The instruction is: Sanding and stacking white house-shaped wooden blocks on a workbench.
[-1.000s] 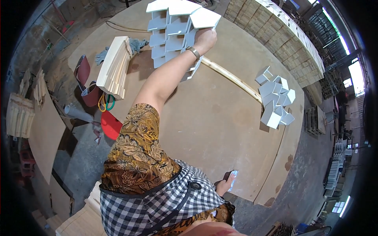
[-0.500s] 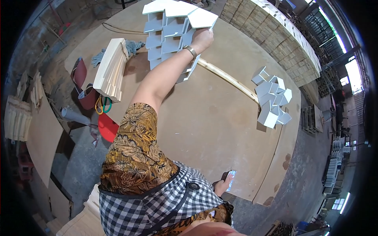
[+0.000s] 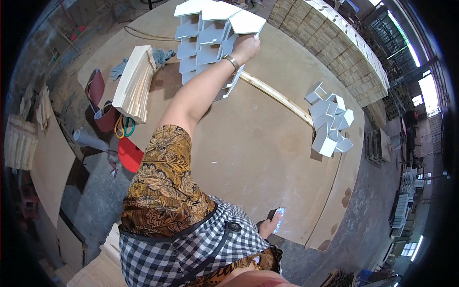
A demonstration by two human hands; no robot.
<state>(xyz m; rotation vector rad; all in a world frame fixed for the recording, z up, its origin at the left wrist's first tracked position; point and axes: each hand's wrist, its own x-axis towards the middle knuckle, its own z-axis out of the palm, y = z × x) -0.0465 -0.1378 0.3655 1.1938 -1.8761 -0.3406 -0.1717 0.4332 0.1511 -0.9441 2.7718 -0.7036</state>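
My left hand (image 3: 246, 47) reaches far forward to a tall stack of white pentagon-ended boxes (image 3: 209, 28) at the table's far side. Its fingers curl closed beneath the white pentagonal box (image 3: 247, 22) at the stack's right corner, and the fingertips are partly hidden. Down by the near edge of the table, my right hand (image 3: 270, 225) is closed round a phone (image 3: 279, 219) with a lit screen. A smaller cluster of white angular boxes (image 3: 329, 119) stands at the right of the table.
A long wooden strip (image 3: 277, 99) lies between the two white groups. At the left are stacked wood pieces (image 3: 134, 86), grey gloves (image 3: 162, 56), scissors (image 3: 125, 127) and a red stool (image 3: 129, 155). Large bundles of boards (image 3: 330, 45) stand beyond the table at far right.
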